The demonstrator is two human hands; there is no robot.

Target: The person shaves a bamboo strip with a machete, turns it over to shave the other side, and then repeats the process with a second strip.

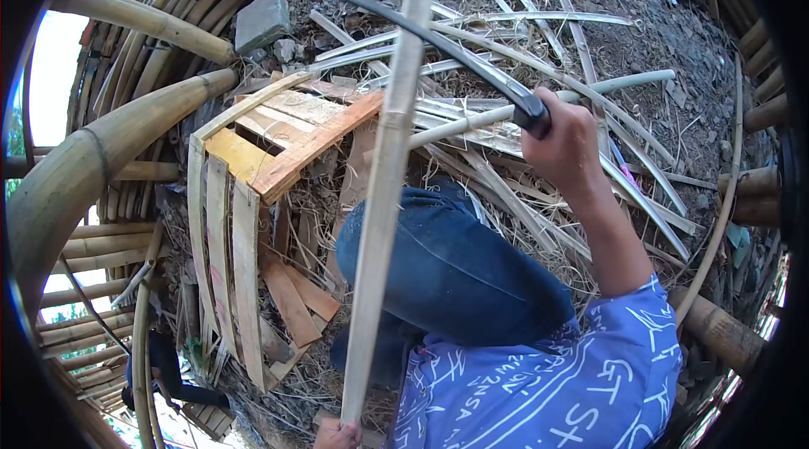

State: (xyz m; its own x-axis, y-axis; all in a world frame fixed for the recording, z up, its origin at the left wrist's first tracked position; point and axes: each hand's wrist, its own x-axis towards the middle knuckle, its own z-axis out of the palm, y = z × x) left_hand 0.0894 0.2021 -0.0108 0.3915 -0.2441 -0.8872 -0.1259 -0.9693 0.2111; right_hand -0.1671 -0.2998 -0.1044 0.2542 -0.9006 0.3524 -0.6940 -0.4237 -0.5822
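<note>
From my remote seat, I am seeing the wooden strip (383, 171) running lengthwise from the bottom edge of the view almost to the top, its long axis leaning slightly right and its free end pointing away from the body. It is passing over the bent knee (447, 263), right of the slatted crate (295, 145). The long blade (362, 4) is slanting from its black handle toward the upper left, crossing the strip near its far end; I cannot tell whether they are touching. The strip's long edges are showing bare, with the crate sitting near the left one and cut strips (506, 15) lying scattered beyond and to the right. My left grip (339, 434) is pinching the strip's near end. My right grip (560, 135) is closing around the handle, forearm reaching forward from the purple sleeve (632, 322).
</note>
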